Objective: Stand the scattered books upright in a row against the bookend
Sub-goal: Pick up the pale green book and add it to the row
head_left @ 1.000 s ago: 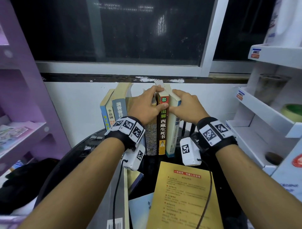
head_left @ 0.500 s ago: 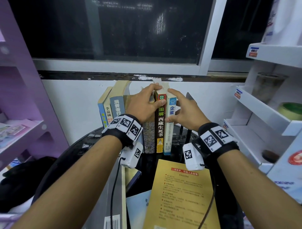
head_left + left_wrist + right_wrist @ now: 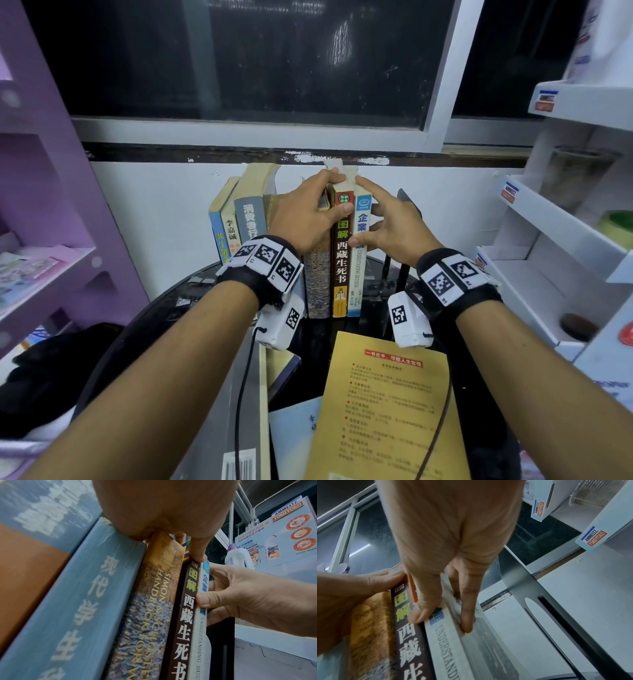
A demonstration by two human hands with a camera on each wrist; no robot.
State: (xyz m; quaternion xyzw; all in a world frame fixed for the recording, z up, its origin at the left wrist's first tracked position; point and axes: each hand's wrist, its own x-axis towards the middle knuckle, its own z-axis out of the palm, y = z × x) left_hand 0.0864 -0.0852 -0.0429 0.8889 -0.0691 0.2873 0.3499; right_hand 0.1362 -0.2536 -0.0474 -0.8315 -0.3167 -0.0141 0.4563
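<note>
Several books stand upright in a row on the black round table (image 3: 164,308). My left hand (image 3: 325,192) grips the tops of the mottled handbook (image 3: 317,284) and the brown book (image 3: 340,260), with its thumb on the brown spine (image 3: 185,615). My right hand (image 3: 373,216) pinches the white book (image 3: 358,270) at the row's right end, thumb on the spine and fingers on the right cover (image 3: 453,642). The black bookend (image 3: 404,205) stands just right of it, with a gap between them (image 3: 530,588). A yellow book (image 3: 383,411) lies flat in front.
A pale blue book (image 3: 294,431) and a grey book (image 3: 253,411) lie flat beside the yellow one. A purple shelf (image 3: 51,205) stands at the left and a white display rack (image 3: 565,222) at the right. White wall and dark window are behind the row.
My right hand has slid off the top of the white book to its right side, baring the spine. The left hand stays on the book tops.
</note>
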